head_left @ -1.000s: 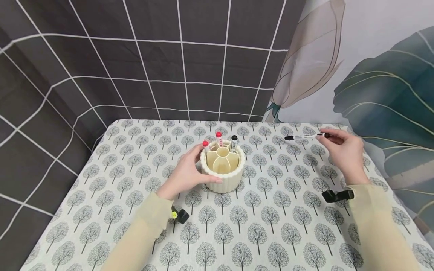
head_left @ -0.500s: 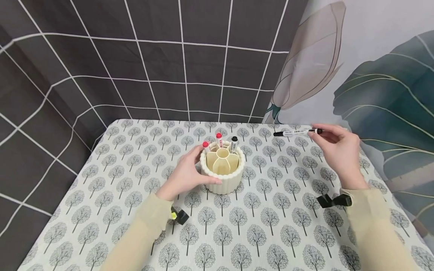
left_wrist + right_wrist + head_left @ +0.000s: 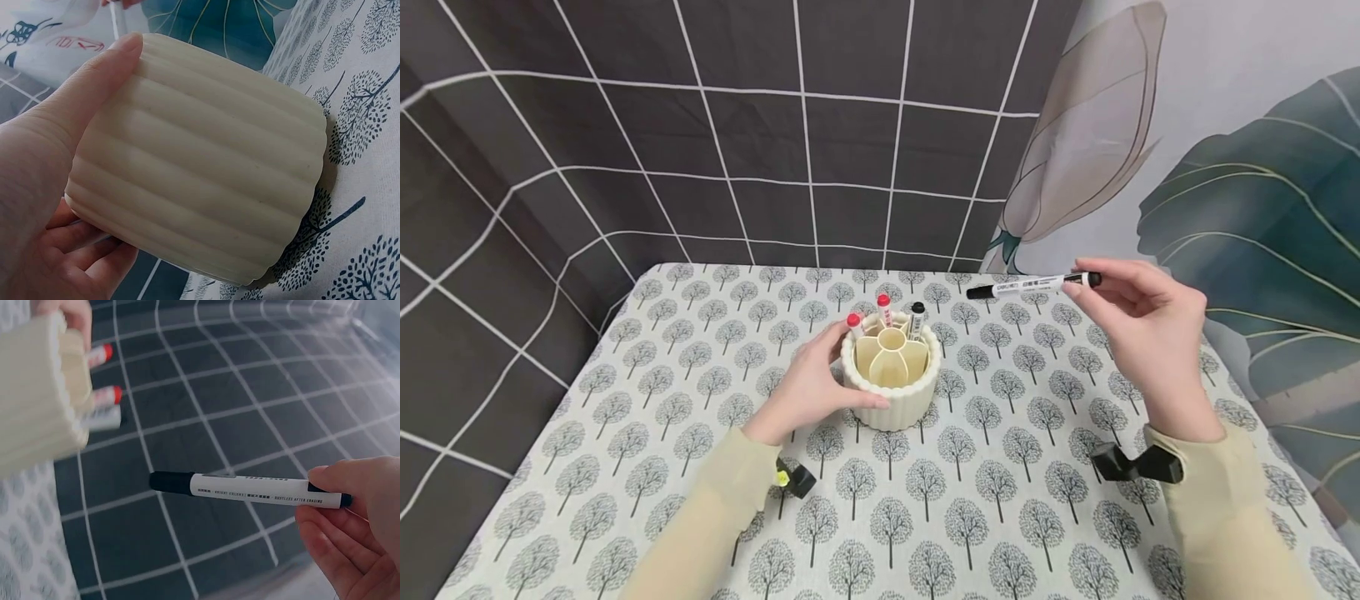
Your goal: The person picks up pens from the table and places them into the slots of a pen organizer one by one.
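Note:
A cream ribbed pen holder point(image 3: 895, 404) with petal-shaped compartments stands on the table. My left hand point(image 3: 820, 379) grips its left side, thumb along the front and fingers round behind; the left wrist view shows its fluted wall point(image 3: 206, 156) close up. Two red-capped markers point(image 3: 884, 307) and a black-capped marker point(image 3: 917, 318) stand in its rear compartments. To the right, my right hand point(image 3: 1150, 333) pinches a white whiteboard marker point(image 3: 1030, 286) by one end between thumb and fingers. The marker is held nearly level above the cloth, its black cap point(image 3: 172, 482) pointing left towards the holder.
A white cloth with a tree print point(image 3: 955, 517) covers the table. Behind and to the left hangs a dark curtain point(image 3: 730, 133) with white grid lines; a leaf-patterned curtain point(image 3: 1262, 192) hangs at the right. Each wrist wears a black strap-on camera point(image 3: 1138, 462).
My right hand has carried the whiteboard marker left and upward, closer to the pen holder. The left hand and the holder have stayed in place.

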A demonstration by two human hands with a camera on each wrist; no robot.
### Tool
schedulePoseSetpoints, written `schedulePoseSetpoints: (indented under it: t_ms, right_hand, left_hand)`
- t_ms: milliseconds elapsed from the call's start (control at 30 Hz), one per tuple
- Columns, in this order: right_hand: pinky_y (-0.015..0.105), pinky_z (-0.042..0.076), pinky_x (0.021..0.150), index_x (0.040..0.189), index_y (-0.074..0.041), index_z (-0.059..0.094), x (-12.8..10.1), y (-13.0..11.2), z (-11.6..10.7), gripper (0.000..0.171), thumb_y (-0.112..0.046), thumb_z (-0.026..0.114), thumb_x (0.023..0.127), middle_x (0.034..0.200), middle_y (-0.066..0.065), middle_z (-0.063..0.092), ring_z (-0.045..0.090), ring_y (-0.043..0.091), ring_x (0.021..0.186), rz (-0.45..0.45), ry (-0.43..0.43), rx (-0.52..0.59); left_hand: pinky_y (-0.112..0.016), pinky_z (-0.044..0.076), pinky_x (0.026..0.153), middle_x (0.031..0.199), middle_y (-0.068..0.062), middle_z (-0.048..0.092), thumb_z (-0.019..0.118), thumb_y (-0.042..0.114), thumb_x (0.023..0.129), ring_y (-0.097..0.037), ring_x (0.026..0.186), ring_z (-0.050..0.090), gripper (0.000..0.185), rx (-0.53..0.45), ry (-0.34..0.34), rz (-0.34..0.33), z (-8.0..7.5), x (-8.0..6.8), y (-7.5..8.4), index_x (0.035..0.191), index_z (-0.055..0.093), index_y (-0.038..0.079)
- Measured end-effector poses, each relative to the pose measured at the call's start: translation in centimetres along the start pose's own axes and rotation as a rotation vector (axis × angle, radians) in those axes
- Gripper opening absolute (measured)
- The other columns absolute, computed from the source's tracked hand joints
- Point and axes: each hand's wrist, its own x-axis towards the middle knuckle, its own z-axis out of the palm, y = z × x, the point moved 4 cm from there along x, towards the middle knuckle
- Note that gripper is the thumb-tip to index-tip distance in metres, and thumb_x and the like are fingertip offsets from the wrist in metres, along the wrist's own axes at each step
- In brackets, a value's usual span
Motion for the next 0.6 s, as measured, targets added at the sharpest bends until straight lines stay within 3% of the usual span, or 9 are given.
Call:
schedulePoseSetpoints:
  t_ms: [133,267,400,600]
  right_hand:
    - [0.016,0.056,0.072,0.111,0.008,0.075,-0.7,-1.6,0.8,0.031,0.011,0.081,0.080,0.099,0.009,0.074,0.069,0.014,0.079,-0.070,-0.033,0.115]
    - [0.018,0.057,0.075,0.107,0.013,0.073,-1.4,-2.6,1.9,0.030,0.019,0.078,0.078,0.098,0.014,0.074,0.070,0.016,0.080,-0.169,-0.096,0.213]
    - [0.022,0.058,0.080,0.107,0.011,0.074,-2.0,-3.1,3.1,0.031,0.020,0.077,0.078,0.101,0.017,0.073,0.069,0.018,0.084,-0.217,-0.167,0.215]
    - [0.024,0.059,0.082,0.108,0.006,0.075,-2.6,-3.1,4.6,0.034,0.019,0.079,0.077,0.099,0.015,0.073,0.069,0.017,0.086,-0.223,-0.254,0.134]
  left_hand:
    - [-0.048,0.045,0.108,0.137,0.003,0.057,0.098,0.056,0.052,-0.020,0.129,0.053,0.117,0.001,0.000,0.004,0.0,0.0,-0.1,0.149,0.045,0.017]
    - [-0.049,0.045,0.108,0.138,0.002,0.057,0.097,0.057,0.051,-0.021,0.129,0.053,0.118,0.005,-0.003,-0.001,0.0,0.0,-0.1,0.149,0.045,0.017]
    - [-0.051,0.045,0.108,0.136,0.002,0.058,0.097,0.057,0.051,-0.021,0.127,0.054,0.117,0.012,-0.002,-0.002,0.0,0.0,-0.1,0.149,0.046,0.017]
    - [-0.049,0.045,0.108,0.138,-0.001,0.058,0.097,0.056,0.052,-0.023,0.128,0.054,0.119,0.004,-0.005,0.003,-0.1,0.0,-0.1,0.150,0.044,0.013]
